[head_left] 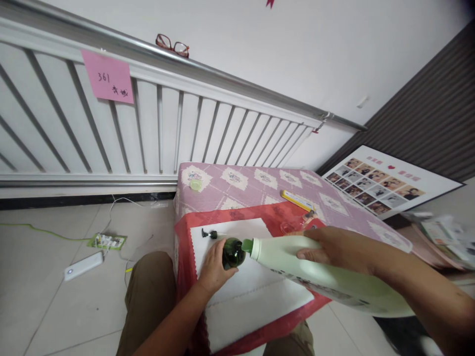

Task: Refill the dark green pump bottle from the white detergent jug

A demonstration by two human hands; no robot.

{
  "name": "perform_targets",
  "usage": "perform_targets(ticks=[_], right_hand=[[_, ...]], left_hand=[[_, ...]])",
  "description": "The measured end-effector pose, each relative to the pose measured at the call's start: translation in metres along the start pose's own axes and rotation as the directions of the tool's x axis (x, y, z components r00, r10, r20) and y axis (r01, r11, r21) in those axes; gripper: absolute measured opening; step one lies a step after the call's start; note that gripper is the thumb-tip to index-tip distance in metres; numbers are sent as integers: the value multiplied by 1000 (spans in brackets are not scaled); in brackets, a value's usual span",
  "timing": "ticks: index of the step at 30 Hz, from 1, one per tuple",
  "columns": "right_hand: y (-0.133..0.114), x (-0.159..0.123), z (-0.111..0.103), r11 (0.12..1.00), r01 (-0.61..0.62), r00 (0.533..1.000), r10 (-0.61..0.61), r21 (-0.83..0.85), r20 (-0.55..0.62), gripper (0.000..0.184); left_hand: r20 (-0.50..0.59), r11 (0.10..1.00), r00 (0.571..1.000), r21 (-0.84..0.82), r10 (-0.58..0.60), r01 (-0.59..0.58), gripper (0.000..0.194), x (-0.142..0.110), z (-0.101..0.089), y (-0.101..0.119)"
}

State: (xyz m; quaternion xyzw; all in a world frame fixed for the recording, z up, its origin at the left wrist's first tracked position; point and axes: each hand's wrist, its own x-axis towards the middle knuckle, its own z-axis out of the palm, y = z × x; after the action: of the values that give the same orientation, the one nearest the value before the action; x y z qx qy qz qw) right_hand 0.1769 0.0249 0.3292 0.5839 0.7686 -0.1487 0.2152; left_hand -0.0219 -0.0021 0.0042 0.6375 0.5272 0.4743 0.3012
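My left hand (214, 267) is wrapped round a small dark green bottle (233, 252) standing on a white sheet (237, 282). My right hand (334, 247) grips a large pale green bottle (315, 269), tilted almost flat. Its green spout (247, 245) touches the small bottle's mouth. A black pump top (210, 234) lies on the white sheet just behind my left hand.
The white sheet lies on a red cloth (274, 212) over a low table with a pink patterned cover (256, 183). A yellow pen-like object (297, 200) and a green cap (195, 185) rest on it. A photo board (386, 183) leans right; a power strip (107, 241) lies on the floor.
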Motion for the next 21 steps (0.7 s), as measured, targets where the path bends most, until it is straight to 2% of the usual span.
perform_targets(ticks=[11, 17, 21], right_hand=[[-5, -3, 1, 999, -30, 999, 29, 12, 27, 42], [7, -5, 18, 997, -23, 999, 25, 77, -35, 41], [18, -8, 37, 981, 0, 998, 12, 194, -63, 37]], left_hand=[[6, 1000, 1000, 2, -16, 16, 94, 0, 0, -1], [-4, 1000, 1000, 13, -10, 10, 93, -1, 2, -2], [-13, 1000, 1000, 11, -12, 13, 93, 0, 3, -2]])
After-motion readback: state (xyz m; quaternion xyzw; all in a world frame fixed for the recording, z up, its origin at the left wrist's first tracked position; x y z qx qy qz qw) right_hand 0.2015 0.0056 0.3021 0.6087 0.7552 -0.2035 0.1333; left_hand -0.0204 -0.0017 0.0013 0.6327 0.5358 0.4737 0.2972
